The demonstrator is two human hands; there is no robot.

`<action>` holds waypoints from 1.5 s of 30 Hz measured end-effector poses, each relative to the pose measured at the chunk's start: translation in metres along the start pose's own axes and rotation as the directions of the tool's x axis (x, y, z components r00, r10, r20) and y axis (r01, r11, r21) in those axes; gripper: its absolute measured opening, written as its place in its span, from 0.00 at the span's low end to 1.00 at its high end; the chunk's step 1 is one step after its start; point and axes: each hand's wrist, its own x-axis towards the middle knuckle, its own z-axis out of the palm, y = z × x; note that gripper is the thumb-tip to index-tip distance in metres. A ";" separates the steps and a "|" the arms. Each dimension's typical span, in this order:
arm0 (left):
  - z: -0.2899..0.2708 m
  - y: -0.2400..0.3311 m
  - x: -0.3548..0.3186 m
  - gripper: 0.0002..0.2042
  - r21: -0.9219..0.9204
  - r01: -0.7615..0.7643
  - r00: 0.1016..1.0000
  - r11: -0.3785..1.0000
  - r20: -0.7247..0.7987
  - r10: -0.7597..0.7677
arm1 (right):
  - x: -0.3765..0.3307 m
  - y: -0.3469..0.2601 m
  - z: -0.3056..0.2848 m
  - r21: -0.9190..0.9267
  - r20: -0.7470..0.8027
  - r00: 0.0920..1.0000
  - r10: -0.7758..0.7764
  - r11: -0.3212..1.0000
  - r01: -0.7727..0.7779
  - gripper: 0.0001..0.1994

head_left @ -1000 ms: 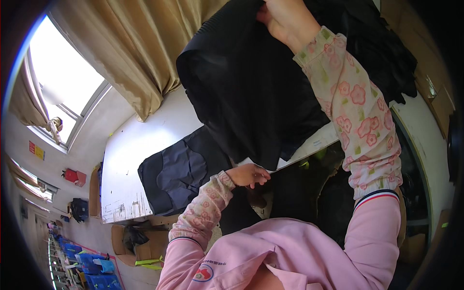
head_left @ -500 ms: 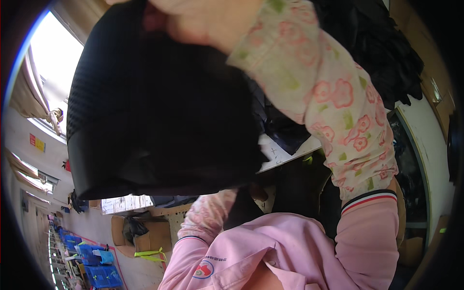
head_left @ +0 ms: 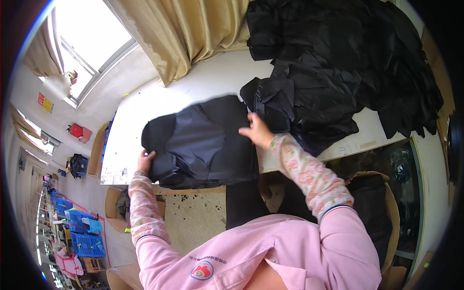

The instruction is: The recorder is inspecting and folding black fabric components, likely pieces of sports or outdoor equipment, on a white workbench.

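A black fabric piece [head_left: 198,140] with a smoother, shinier middle panel lies on the white table by its front edge, apparently over other black layers. At its left edge is my left hand [head_left: 145,161], thumb on top, closed on the edge; its other fingers are partly hidden. My right hand [head_left: 258,132] is at the right edge with thumb and fingers apart, the thumb over the cloth. Just beyond that hand, crumpled black fabric [head_left: 319,92] is heaped across the right side of the table.
The white table [head_left: 137,113] runs back to a wall with a gold curtain [head_left: 183,38] and a window. Below its front right edge stands a cardboard box [head_left: 391,222] with black material in it. Blue crates [head_left: 89,244] are on the floor far left.
The black fabric piece, held up close before me, has come down onto the table. My right hand has dropped from above it to its right edge, and my left hand now shows.
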 end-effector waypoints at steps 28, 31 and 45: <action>0.286 0.292 -0.115 0.19 -0.580 -0.221 0.764 0.784 0.397 0.509 | -0.084 -0.197 -0.183 -0.670 0.144 0.747 -0.649 0.492 0.556 0.12; 0.313 0.319 -0.134 0.33 -0.665 -0.132 0.717 0.735 0.449 0.534 | -0.126 -0.185 -0.182 -0.662 0.277 0.788 -0.549 0.485 0.571 0.12; 0.346 0.261 -0.283 0.29 -0.621 -0.527 -0.034 0.580 0.697 0.717 | -0.203 0.002 -0.174 0.732 0.059 0.911 0.408 0.603 -0.317 0.19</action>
